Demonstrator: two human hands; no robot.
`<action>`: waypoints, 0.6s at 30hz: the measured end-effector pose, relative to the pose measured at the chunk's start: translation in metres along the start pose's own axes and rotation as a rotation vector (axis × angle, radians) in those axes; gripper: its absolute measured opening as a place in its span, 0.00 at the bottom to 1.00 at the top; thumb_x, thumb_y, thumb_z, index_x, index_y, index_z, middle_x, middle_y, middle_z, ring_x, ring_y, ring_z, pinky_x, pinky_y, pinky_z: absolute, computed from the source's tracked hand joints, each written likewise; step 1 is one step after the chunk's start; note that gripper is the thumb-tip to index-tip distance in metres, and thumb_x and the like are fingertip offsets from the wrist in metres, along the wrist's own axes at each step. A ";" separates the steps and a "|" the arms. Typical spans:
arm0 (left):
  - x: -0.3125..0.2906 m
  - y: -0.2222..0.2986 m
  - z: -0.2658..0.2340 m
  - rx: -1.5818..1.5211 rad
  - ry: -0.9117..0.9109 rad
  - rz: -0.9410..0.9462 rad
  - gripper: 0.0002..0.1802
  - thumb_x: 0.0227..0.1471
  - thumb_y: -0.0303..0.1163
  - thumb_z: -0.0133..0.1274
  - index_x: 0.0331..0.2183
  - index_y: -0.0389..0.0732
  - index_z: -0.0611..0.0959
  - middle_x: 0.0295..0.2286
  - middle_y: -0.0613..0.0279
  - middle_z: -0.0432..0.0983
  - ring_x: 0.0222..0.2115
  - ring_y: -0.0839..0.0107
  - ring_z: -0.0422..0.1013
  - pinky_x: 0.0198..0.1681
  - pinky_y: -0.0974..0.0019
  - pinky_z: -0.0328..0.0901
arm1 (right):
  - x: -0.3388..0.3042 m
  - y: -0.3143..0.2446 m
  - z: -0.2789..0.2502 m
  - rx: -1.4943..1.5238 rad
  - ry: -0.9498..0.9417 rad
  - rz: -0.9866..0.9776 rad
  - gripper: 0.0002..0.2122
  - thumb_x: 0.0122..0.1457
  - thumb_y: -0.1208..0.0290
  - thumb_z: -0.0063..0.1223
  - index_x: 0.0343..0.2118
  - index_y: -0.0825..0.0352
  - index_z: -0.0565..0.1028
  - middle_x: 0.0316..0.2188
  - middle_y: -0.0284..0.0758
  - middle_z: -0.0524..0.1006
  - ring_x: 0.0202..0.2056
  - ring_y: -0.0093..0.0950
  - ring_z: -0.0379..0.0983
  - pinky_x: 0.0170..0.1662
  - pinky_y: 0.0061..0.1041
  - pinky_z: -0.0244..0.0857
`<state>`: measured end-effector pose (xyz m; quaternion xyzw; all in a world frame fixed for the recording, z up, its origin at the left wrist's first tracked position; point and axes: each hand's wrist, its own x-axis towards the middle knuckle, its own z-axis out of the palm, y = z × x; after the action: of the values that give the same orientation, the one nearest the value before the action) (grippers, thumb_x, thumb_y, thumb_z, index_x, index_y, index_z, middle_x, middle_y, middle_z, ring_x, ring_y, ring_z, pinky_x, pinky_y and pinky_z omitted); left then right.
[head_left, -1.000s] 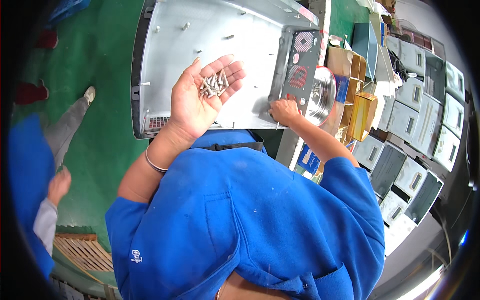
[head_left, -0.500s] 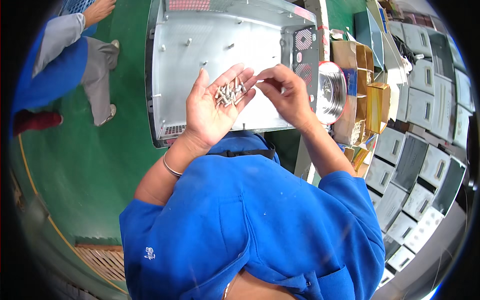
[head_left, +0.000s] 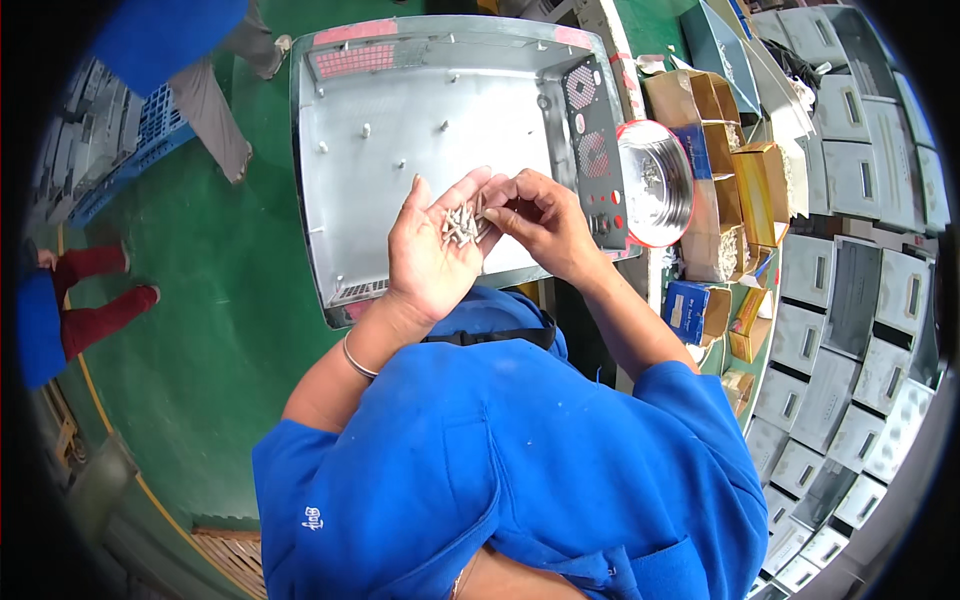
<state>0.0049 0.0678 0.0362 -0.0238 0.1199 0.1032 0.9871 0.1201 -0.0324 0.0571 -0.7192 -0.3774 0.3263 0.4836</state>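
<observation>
My left hand (head_left: 432,257) is palm up with fingers stretched out, holding a loose pile of small silvery metal fasteners (head_left: 462,225), screws or studs by their look. Over the fingertip side of that palm, my right hand (head_left: 545,218) is closed in a pinch. Thumb and forefinger touch the edge of the pile and seem to grip one fastener; the other fingers are curled. Both hands are above the near part of an open metal case (head_left: 395,110), whose floor bears several short upright posts. Perforated round vents mark its right wall.
Right of the case stands a round metal bowl (head_left: 655,185) with a red rim and small parts inside. Beyond it are cardboard boxes (head_left: 725,200) and a grey-blue bin (head_left: 722,60). Stacked grey metal housings (head_left: 850,200) fill the far right. Other people (head_left: 180,40) stand at left on the green floor (head_left: 200,330).
My right hand has moved left and down, from beside the left fingers onto the pile. My view has shifted, so the case sits lower and more people show at left.
</observation>
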 end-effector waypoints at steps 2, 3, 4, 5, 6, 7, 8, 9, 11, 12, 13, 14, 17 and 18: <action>0.004 -0.008 0.001 -0.022 -0.004 -0.003 0.38 0.53 0.53 0.35 0.51 0.27 0.57 0.46 0.48 0.62 0.49 0.63 0.59 0.55 0.61 0.51 | -0.005 0.011 -0.010 0.149 0.008 0.039 0.03 0.49 0.78 0.52 0.27 0.68 0.72 0.23 0.27 0.68 0.22 0.15 0.60 0.26 0.17 0.58; 0.007 -0.012 0.000 -0.032 -0.007 -0.002 0.37 0.53 0.52 0.35 0.50 0.27 0.57 0.46 0.48 0.62 0.49 0.63 0.59 0.55 0.61 0.51 | -0.006 0.011 -0.015 0.220 0.013 0.059 0.03 0.49 0.77 0.52 0.27 0.68 0.72 0.24 0.27 0.69 0.22 0.14 0.60 0.26 0.16 0.58; 0.008 -0.017 0.000 -0.040 -0.005 0.002 0.37 0.53 0.52 0.35 0.50 0.27 0.57 0.46 0.47 0.62 0.49 0.62 0.59 0.55 0.60 0.51 | -0.007 0.010 -0.019 0.296 0.013 0.079 0.03 0.50 0.77 0.52 0.27 0.68 0.72 0.24 0.28 0.70 0.22 0.14 0.60 0.26 0.16 0.58; 0.010 -0.022 0.002 -0.040 0.010 0.008 0.37 0.53 0.52 0.35 0.50 0.27 0.57 0.46 0.47 0.62 0.49 0.62 0.59 0.55 0.60 0.51 | -0.008 0.006 -0.024 0.371 0.014 0.100 0.03 0.50 0.77 0.52 0.27 0.68 0.72 0.24 0.28 0.71 0.22 0.14 0.60 0.26 0.15 0.58; 0.011 -0.028 0.003 -0.041 0.026 0.015 0.37 0.53 0.52 0.35 0.50 0.27 0.57 0.46 0.47 0.62 0.49 0.61 0.59 0.55 0.59 0.51 | -0.011 -0.004 -0.032 0.388 0.014 0.193 0.04 0.51 0.73 0.52 0.27 0.66 0.70 0.20 0.25 0.69 0.19 0.10 0.59 0.21 0.09 0.51; 0.014 -0.034 0.005 -0.039 0.040 0.015 0.37 0.53 0.52 0.35 0.50 0.27 0.58 0.46 0.46 0.61 0.49 0.61 0.59 0.55 0.59 0.51 | -0.014 0.000 -0.040 0.454 0.019 0.231 0.04 0.51 0.73 0.52 0.26 0.66 0.70 0.21 0.26 0.70 0.19 0.10 0.59 0.21 0.10 0.51; 0.016 -0.040 0.007 -0.052 0.028 0.009 0.36 0.53 0.51 0.35 0.50 0.26 0.57 0.47 0.45 0.60 0.50 0.59 0.58 0.56 0.58 0.50 | -0.016 0.005 -0.048 0.520 0.023 0.269 0.04 0.50 0.73 0.52 0.26 0.66 0.70 0.22 0.27 0.72 0.19 0.10 0.59 0.21 0.11 0.52; 0.020 -0.045 0.007 -0.065 0.017 0.001 0.36 0.53 0.50 0.35 0.50 0.26 0.57 0.48 0.43 0.58 0.51 0.58 0.56 0.57 0.57 0.48 | -0.018 0.009 -0.055 0.587 0.028 0.308 0.03 0.50 0.74 0.51 0.25 0.66 0.70 0.23 0.29 0.73 0.19 0.11 0.58 0.21 0.11 0.53; 0.025 -0.056 0.008 -0.073 0.007 -0.013 0.35 0.54 0.49 0.35 0.50 0.26 0.56 0.49 0.41 0.56 0.52 0.56 0.54 0.57 0.56 0.46 | -0.024 0.013 -0.066 0.663 0.040 0.283 0.03 0.50 0.74 0.51 0.25 0.66 0.69 0.20 0.28 0.71 0.16 0.11 0.57 0.18 0.11 0.49; 0.029 -0.061 0.009 -0.068 0.005 -0.020 0.35 0.54 0.49 0.35 0.51 0.26 0.56 0.50 0.41 0.56 0.52 0.55 0.54 0.58 0.56 0.46 | -0.027 0.015 -0.072 0.680 0.054 0.274 0.03 0.50 0.74 0.51 0.25 0.66 0.69 0.19 0.27 0.70 0.15 0.11 0.57 0.17 0.11 0.48; 0.032 -0.067 0.010 -0.063 0.000 -0.031 0.35 0.54 0.49 0.35 0.51 0.26 0.56 0.50 0.41 0.55 0.52 0.54 0.53 0.58 0.56 0.46 | -0.031 0.018 -0.078 0.694 0.072 0.263 0.03 0.50 0.74 0.50 0.25 0.66 0.69 0.17 0.26 0.69 0.14 0.11 0.56 0.16 0.10 0.47; 0.035 -0.072 0.011 -0.064 0.009 -0.036 0.35 0.54 0.49 0.35 0.51 0.26 0.56 0.50 0.41 0.55 0.53 0.54 0.53 0.58 0.55 0.46 | -0.035 0.023 -0.085 0.734 0.104 0.247 0.02 0.50 0.75 0.49 0.25 0.66 0.69 0.19 0.30 0.72 0.13 0.13 0.59 0.15 0.11 0.49; 0.040 -0.085 0.012 -0.044 0.051 -0.037 0.34 0.54 0.48 0.35 0.50 0.26 0.57 0.49 0.41 0.56 0.52 0.53 0.53 0.57 0.55 0.48 | -0.049 0.033 -0.113 0.785 0.250 0.259 0.01 0.50 0.76 0.48 0.26 0.66 0.69 0.22 0.33 0.73 0.13 0.14 0.60 0.16 0.12 0.52; 0.042 -0.088 0.010 -0.020 0.075 -0.025 0.34 0.53 0.48 0.35 0.50 0.26 0.59 0.48 0.41 0.58 0.51 0.52 0.55 0.56 0.55 0.50 | -0.054 0.039 -0.126 0.789 0.316 0.283 0.01 0.50 0.77 0.47 0.26 0.67 0.69 0.23 0.34 0.74 0.14 0.15 0.61 0.16 0.12 0.55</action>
<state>0.0652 -0.0091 0.0380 -0.0391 0.1555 0.0909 0.9829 0.2073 -0.1452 0.0663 -0.5651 -0.0434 0.3943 0.7234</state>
